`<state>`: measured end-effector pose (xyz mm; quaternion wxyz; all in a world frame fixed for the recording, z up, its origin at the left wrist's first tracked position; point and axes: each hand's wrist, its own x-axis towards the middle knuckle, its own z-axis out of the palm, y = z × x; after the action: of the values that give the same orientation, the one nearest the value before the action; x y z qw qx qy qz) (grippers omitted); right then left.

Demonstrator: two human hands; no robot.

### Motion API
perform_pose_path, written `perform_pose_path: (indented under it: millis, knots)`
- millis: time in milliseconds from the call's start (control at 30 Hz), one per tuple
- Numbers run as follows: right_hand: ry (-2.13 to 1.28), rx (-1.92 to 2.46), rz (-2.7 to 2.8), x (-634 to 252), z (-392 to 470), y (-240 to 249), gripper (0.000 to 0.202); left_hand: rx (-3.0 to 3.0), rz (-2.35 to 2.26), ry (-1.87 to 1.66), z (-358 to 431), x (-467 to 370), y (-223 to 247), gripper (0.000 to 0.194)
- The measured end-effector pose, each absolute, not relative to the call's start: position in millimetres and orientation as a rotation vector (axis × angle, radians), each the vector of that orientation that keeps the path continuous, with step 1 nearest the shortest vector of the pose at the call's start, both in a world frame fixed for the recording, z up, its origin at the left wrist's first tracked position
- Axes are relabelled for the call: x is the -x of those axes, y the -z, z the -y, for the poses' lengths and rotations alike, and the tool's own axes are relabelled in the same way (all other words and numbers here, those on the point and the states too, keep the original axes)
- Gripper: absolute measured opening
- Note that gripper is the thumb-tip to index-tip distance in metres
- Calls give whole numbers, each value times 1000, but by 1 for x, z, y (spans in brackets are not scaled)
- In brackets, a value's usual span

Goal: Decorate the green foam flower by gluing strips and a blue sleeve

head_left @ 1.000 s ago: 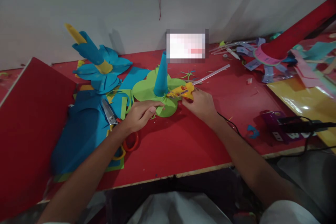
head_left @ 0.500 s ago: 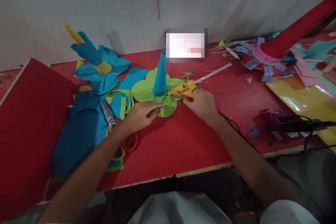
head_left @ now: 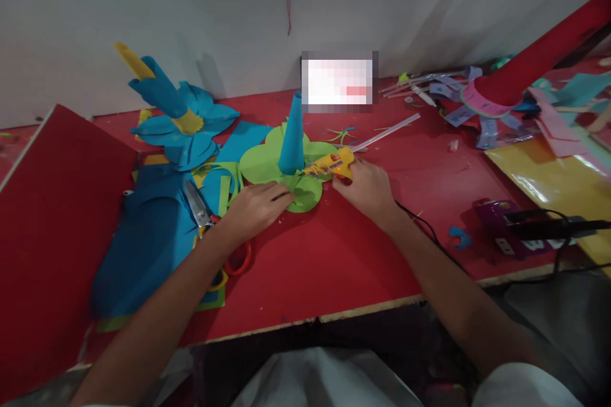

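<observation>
A green paper flower (head_left: pixel 260 162) with rounded petals lies on the red table. From its centre a blue paper cone (head_left: pixel 293 140) stands upright. My right hand (head_left: pixel 367 187) is wrapped round a yellow glue gun (head_left: pixel 334 164), whose nozzle points left at the cone's foot. A clear glue stick (head_left: pixel 386 132) juts from the gun's back. My left hand (head_left: pixel 262 206) is closed at the left edge of the front petal, fingertips together on the paper; part of the grip is hidden. Under my left wrist lie scissors (head_left: pixel 195 203) with red and yellow handles.
At the back left stands a finished-looking blue paper flower (head_left: pixel 200 117) with a yellow tip. Blue sheets (head_left: pixel 143 235) and a red board (head_left: pixel 57 222) fill the left side. To the right are a red tube (head_left: pixel 539 54), a yellow packet (head_left: pixel 539 172) and a purple power strip (head_left: pixel 496 222) with black cables.
My left hand has turned over, its fingers now lower and flatter on the front petal's edge, covering the small green strip seen before. My right hand and the glue gun have hardly moved.
</observation>
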<state>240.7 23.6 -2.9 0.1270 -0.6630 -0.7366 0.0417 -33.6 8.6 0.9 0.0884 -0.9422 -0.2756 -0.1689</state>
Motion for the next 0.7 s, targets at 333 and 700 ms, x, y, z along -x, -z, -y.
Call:
perform_pose_path:
  millis: [333, 700]
  knots:
    - [-127, 1926, 2146, -240, -24, 2, 38, 2778, 856, 460, -4, 29, -4, 25]
    - [-95, 1911, 2118, -240, -24, 3, 34, 2658, 862, 586, -1, 21, -4, 19]
